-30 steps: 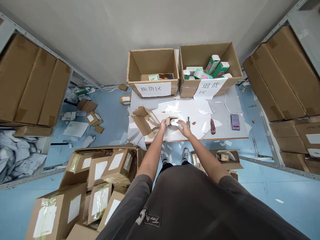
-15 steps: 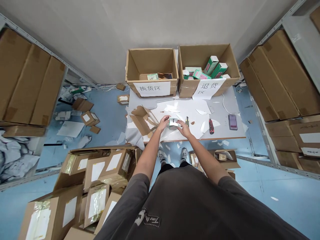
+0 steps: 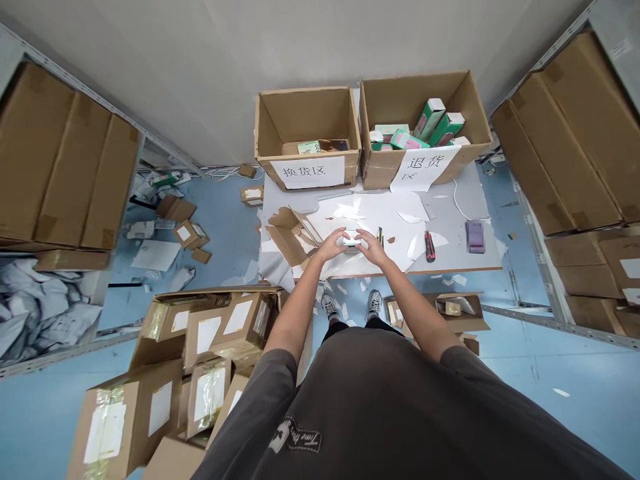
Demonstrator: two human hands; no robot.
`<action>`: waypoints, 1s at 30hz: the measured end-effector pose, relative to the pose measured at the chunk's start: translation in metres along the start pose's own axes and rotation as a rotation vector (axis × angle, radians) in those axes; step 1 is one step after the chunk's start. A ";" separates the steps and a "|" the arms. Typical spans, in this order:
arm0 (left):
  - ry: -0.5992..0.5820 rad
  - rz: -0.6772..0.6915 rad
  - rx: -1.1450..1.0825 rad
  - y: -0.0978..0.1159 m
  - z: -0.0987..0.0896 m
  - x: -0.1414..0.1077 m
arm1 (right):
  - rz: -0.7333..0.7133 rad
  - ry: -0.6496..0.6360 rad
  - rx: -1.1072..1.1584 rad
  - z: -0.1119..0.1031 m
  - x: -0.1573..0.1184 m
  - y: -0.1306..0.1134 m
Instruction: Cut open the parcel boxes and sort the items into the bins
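Observation:
A small white and green box [image 3: 352,238] is held between my two hands above the front part of the white table [image 3: 453,230]. My left hand [image 3: 332,245] grips its left end, and my right hand [image 3: 371,247] has its right end. To the left of my left hand lies an opened, torn cardboard box [image 3: 285,240]. Just right of my right hand is a yellow and black utility knife [image 3: 381,237]. Farther right lies a red and black utility knife [image 3: 429,247].
Two labelled cartons stand at the table's back: the left carton [image 3: 307,127] and the right carton [image 3: 373,110], which holds several green and white boxes. A phone [image 3: 475,237] lies at right. Parcels [image 3: 240,317] fill a big carton at lower left. Shelves with cartons [image 3: 65,167] flank both sides.
The small box has turned in my hands, so a narrower face now shows. Both hands stay on it. The whole view has shifted slightly.

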State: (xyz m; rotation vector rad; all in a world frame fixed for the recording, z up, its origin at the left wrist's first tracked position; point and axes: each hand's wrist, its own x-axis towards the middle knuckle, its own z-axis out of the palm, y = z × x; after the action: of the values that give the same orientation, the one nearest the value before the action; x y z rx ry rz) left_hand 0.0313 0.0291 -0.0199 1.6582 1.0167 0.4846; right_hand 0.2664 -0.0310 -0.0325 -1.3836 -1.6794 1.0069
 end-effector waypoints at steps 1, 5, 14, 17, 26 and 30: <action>-0.005 0.009 -0.003 0.001 0.000 0.000 | -0.007 -0.002 -0.023 0.000 0.000 0.000; 0.031 0.014 -0.075 0.004 0.001 -0.003 | -0.017 0.002 -0.100 0.002 -0.004 0.000; 0.097 0.002 0.022 0.008 0.014 -0.009 | 0.006 -0.005 -0.165 0.009 -0.015 0.011; 0.096 -0.047 0.056 0.007 0.022 -0.006 | 0.080 -0.025 -0.163 0.020 -0.015 0.016; 0.074 0.025 0.176 0.021 0.005 0.005 | 0.092 0.093 -0.217 0.027 0.002 -0.001; 0.108 0.112 0.248 0.057 -0.015 0.029 | 0.050 0.138 -0.221 -0.010 0.024 -0.024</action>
State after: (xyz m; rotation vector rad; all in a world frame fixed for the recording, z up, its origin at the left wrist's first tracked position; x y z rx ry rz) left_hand 0.0581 0.0580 0.0329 1.9348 1.1017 0.5442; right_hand 0.2610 -0.0087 -0.0049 -1.6061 -1.6989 0.7508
